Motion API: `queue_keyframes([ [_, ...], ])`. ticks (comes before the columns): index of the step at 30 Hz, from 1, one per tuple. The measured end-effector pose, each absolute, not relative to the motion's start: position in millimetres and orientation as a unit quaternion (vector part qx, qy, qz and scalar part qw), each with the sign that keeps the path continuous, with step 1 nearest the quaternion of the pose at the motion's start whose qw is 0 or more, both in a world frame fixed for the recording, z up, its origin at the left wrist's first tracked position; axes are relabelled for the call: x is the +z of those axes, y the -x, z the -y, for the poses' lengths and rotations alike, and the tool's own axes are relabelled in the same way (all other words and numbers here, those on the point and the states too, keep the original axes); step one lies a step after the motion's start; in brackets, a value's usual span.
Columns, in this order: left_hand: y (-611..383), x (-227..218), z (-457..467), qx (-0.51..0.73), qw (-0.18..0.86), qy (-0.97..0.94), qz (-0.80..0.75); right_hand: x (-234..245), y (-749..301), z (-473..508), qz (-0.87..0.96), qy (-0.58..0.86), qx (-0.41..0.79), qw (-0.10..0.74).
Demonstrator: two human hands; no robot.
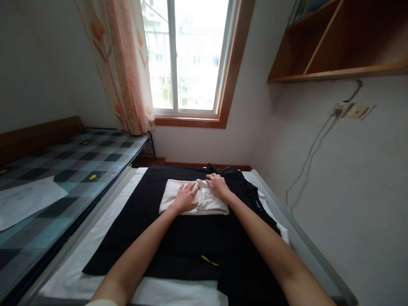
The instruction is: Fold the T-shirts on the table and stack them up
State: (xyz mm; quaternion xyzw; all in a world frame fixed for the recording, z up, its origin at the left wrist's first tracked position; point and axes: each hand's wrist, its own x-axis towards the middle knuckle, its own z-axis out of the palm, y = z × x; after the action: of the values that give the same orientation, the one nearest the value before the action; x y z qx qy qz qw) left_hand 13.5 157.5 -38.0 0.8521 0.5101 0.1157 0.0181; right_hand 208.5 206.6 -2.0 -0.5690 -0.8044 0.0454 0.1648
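- Resting palm down on the folded white cloth (211,205), the left hand (186,197) has its fingers spread a little apart, and we see nothing gripped in it.
- Touching the right part of the same cloth, near its far edge, the right hand (217,185) has its fingers slightly bent; we cannot tell whether they pinch any fabric.
- We find the folded white cloth lying flat on top of a black garment (134,216), around its middle, with a creased fold between the two hands.
- Below the black garment we see a white sheet (178,293), showing along the near and left sides; a yellow strip (209,260) lies on the black fabric, nearer to us than the cloth.
- To the left we have a bed with a checked cover (111,148), and on it a sheet of paper (32,199).
- Ahead of us are a window (194,55) and a flowered curtain (127,63).
- On the right wall we see a wooden shelf (338,46) above a socket (341,109), from which a cable (306,163) hangs.
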Motion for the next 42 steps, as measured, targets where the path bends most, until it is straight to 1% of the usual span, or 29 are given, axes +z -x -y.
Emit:
queue_keyframes([
  [3, -12.5, -39.0, -157.7, 0.120, 0.016, -0.855, -0.504, -10.9, -203.7, -207.2, 0.809, 0.576, 0.046, 0.107],
  [5, -12.0, -38.9, -157.5, 0.122, 0.015, -0.856, -0.502, -15.0, -199.7, -206.3, 0.810, 0.578, 0.036, 0.095],
  [8, -11.6, -36.2, -156.4, 0.118, 0.018, -0.854, -0.506, -16.3, -195.1, -206.6, 0.808, 0.580, 0.020, 0.097],
  [12, -9.6, -27.8, -153.9, 0.118, 0.018, -0.849, -0.514, -13.1, -189.7, -210.2, 0.809, 0.579, 0.029, 0.100],
  [18, -7.3, -20.8, -151.2, 0.125, 0.015, -0.845, -0.520, -13.7, -184.4, -214.2, 0.808, 0.565, 0.063, 0.152],
  [26, -13.9, -26.6, -150.2, 0.098, 0.026, -0.820, -0.564, -25.8, -182.2, -209.3, 0.811, 0.576, 0.005, 0.104],
  [28, -13.4, -25.7, -150.7, 0.093, 0.032, -0.814, -0.573, -24.9, -181.7, -207.7, 0.809, 0.575, -0.008, 0.116],
  [32, -13.2, -26.3, -151.3, 0.087, 0.041, -0.807, -0.582, -22.7, -182.6, -205.9, 0.800, 0.575, -0.028, 0.172],
  [34, -14.0, -26.9, -150.5, 0.092, 0.039, -0.808, -0.581, -23.1, -183.1, -205.5, 0.802, 0.575, -0.018, 0.159],
  [38, -17.7, -18.8, -146.5, 0.119, 0.021, -0.812, -0.571, -25.2, -181.8, -205.9, 0.809, 0.579, -0.005, 0.098],
  [42, -23.7, 1.6, -142.1, 0.162, 0.011, -0.838, -0.522, -25.9, -179.6, -208.1, 0.805, 0.585, 0.003, 0.096],
])
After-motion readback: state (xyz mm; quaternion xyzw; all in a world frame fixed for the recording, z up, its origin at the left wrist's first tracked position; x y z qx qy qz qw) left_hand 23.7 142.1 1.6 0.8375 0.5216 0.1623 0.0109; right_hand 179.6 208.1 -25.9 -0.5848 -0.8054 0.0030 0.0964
